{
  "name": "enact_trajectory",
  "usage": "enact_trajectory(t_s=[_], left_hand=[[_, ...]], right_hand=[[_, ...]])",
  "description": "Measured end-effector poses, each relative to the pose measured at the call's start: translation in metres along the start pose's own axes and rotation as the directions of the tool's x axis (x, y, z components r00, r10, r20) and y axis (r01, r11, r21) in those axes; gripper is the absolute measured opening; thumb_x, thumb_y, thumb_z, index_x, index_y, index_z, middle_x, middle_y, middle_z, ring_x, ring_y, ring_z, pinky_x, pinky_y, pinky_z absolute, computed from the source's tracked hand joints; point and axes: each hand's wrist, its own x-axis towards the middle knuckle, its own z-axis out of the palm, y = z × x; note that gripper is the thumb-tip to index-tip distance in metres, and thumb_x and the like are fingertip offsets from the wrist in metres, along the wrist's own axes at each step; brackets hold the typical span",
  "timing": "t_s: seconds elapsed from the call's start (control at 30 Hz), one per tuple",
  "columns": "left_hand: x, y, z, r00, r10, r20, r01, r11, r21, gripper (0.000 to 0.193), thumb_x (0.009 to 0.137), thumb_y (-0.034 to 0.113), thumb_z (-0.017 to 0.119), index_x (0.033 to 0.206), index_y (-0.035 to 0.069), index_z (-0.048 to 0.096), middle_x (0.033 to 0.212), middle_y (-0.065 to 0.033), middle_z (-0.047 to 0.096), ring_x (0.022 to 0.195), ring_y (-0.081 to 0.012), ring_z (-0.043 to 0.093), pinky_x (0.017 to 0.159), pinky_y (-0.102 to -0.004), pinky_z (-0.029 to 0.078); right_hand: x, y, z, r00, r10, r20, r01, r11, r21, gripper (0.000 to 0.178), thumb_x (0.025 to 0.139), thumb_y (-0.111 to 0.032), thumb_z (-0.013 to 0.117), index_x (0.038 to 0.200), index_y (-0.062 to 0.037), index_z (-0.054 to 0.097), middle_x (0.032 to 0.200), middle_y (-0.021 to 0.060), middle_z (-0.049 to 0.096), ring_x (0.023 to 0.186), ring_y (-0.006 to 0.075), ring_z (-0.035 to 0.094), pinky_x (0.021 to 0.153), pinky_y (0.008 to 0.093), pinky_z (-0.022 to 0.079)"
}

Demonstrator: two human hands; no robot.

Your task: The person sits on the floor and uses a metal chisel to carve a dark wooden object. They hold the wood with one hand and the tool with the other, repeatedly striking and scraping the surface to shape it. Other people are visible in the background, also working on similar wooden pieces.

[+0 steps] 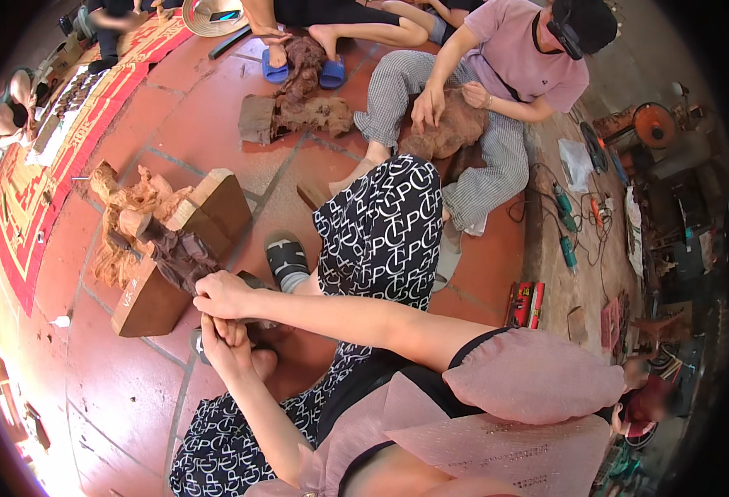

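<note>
A dark brown wood carving (184, 255) leans across a thick wooden block (153, 300), its far end up near a lighter carving. My right hand (225, 295) is closed round the near end of the dark carving. Just below it, close to my body, my left hand (230, 341) has its fingers curled; what they hold, if anything, is hidden by the hands. Beyond the dark carving stands a pale orange wood carving (136, 207) with rough, branching shapes, beside a second wooden block (215, 207).
A person in pink (522, 58) sits opposite, hands on a brown carving (451, 124). Another dark carving (302, 79) and a rough wood piece (319, 116) stand near blue slippers (331, 74). Green power tools (565, 200) with cords lie right. A red-yellow mat (41, 207) lies left.
</note>
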Motion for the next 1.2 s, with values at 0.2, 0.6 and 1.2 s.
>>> enact_trajectory(t_s=[0.2,0.6,1.2], left_hand=[[-0.018,-0.027,0.01,0.993,-0.031,-0.117,0.03,1.0,-0.007,0.029,0.099,0.024,0.034,0.076,0.01,0.044,0.056,0.0036,0.035,0.04,-0.007,0.027,0.035,-0.0217,0.022],[-0.022,-0.019,0.021,0.985,-0.094,-0.146,0.074,0.988,-0.138,0.026,0.099,0.021,0.035,0.077,0.009,0.044,0.059,0.0035,0.037,0.043,-0.0058,0.028,0.038,-0.0201,0.024],[-0.032,-0.039,-0.006,0.987,-0.087,-0.135,0.129,0.93,0.346,0.025,0.096,0.028,0.044,0.092,0.007,0.056,0.062,-0.004,0.055,0.044,-0.0108,0.045,0.04,-0.024,0.036]], right_hand=[[-0.024,0.009,-0.009,0.998,0.057,0.012,-0.057,0.996,-0.063,0.025,0.072,-0.026,0.057,0.065,-0.0022,0.062,0.068,0.021,0.062,0.068,0.0385,0.062,0.062,0.0475,0.049],[-0.026,0.007,-0.019,0.987,0.111,0.115,-0.101,0.99,-0.094,0.028,0.074,-0.026,0.054,0.069,0.0001,0.064,0.072,0.0225,0.063,0.072,0.0387,0.063,0.066,0.0477,0.05],[-0.054,0.022,-0.036,0.984,0.157,0.083,-0.174,0.944,0.28,0.03,0.088,-0.023,0.056,0.068,-0.0014,0.054,0.055,0.0031,0.053,0.049,0.0085,0.051,0.046,0.0265,0.04]])
